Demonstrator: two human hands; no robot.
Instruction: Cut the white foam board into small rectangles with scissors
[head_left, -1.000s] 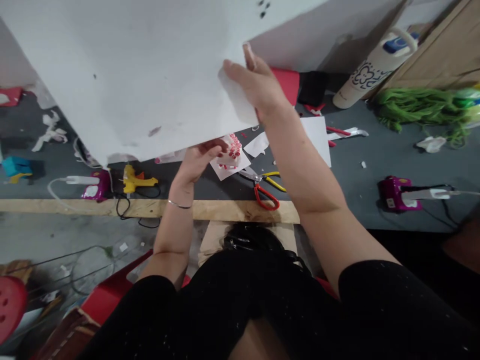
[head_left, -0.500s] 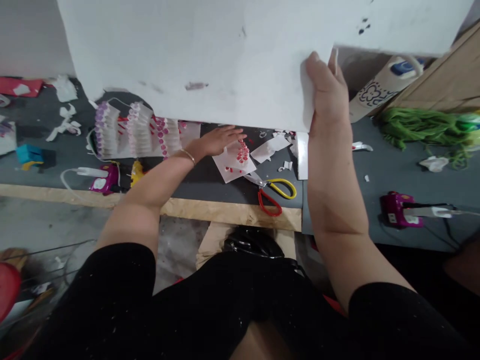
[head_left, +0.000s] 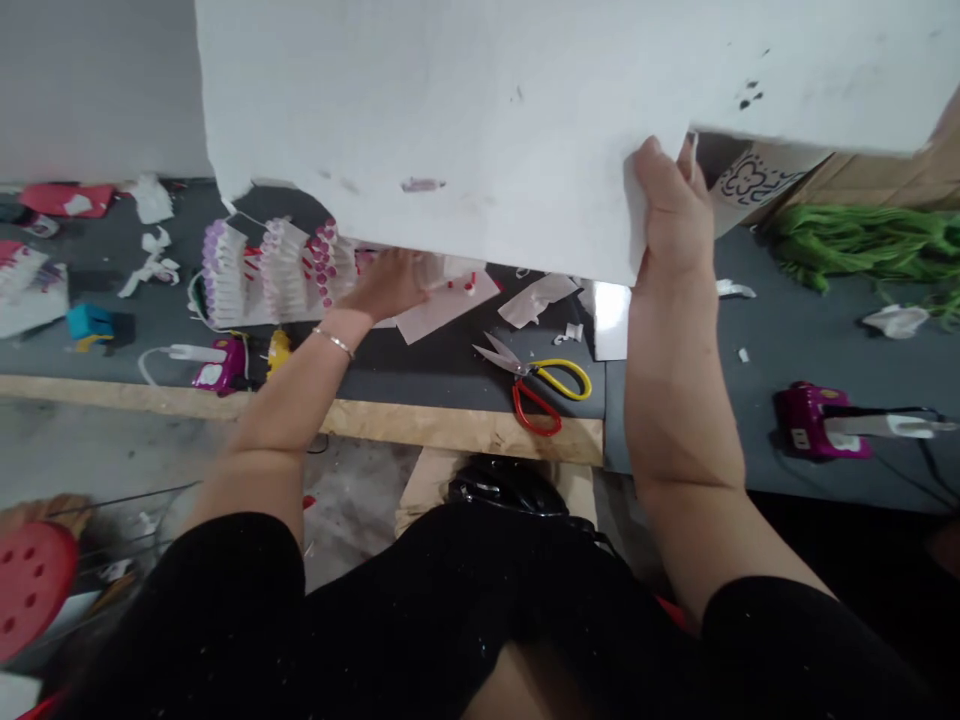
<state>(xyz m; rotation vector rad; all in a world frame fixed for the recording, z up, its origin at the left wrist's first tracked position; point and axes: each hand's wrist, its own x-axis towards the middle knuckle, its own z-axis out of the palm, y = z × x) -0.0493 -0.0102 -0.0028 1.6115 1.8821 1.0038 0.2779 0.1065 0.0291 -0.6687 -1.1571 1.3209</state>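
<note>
A large white board [head_left: 480, 130] fills the top of the view, raised above the table, its lower edge tilted. My right hand [head_left: 679, 215] grips that board at a notch, thumb on the near face. Beneath the board's lower edge, my left hand [head_left: 386, 285] is closed around a small pale bundle [head_left: 442, 268], partly hidden by the fingers. The bundle is over a white sheet [head_left: 439, 312] with red bits. To the left stand rows of white pieces with purple and pink tips [head_left: 277, 270].
Scissors [head_left: 525, 370] with yellow and red handles lie open near the table's front edge. Purple devices [head_left: 817, 420] sit at right and left. Green strands [head_left: 847, 240], paper scraps, a blue block [head_left: 90, 322] and a patterned white container [head_left: 750, 180] are also around.
My left hand has moved left and closed around the pale bundle, and the sheet beneath has shifted left. The board and my right hand appear slightly lower and farther right in view.
</note>
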